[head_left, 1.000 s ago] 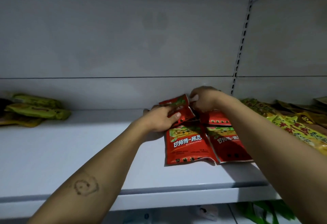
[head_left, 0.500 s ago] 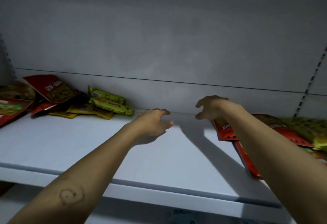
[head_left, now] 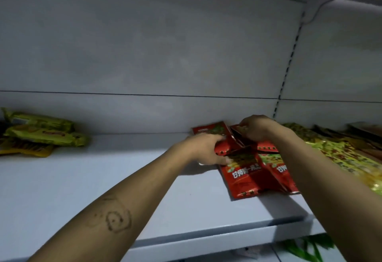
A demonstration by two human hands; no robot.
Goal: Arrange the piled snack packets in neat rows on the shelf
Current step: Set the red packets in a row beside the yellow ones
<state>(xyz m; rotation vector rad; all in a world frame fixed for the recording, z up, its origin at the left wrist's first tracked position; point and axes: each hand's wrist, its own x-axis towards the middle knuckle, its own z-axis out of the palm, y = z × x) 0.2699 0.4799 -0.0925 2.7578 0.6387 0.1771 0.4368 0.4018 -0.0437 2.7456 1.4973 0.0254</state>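
Shelf (head_left: 103, 179): white, carries all pkts.
R row (head_left: 341, 154): green-yellow pkts, just beside the reds.
L pile (head_left: 41, 135): green-yellow pkts, well apart from hands.
Flat red pkts (head_left: 246, 179): two side by side, long axis front-to-back, tops toward back wall, just in front of fingers.
Left hand (head_left: 204, 149): fingers curled round tilted red pkt (head_left: 210, 130) at back wall.
Right hand (head_left: 258, 128): fingers curled, pinching 2nd red pkt (head_left: 236, 135) at its top.

One red packet (head_left: 213, 132) tilts up, held in the curled fingers of the left hand (head_left: 204, 150), and a second red packet (head_left: 237, 137) right beside it is pinched by the fingertips of the right hand (head_left: 256, 127). Two more red packets (head_left: 245, 177) with white writing lie flat, side by side, on the white shelf (head_left: 103, 179) just in front of the fingers. A pile of green and yellow packets (head_left: 41, 135) lies well off to the left of the fingers, and yellow-green packets (head_left: 339, 156) lie near on the right.
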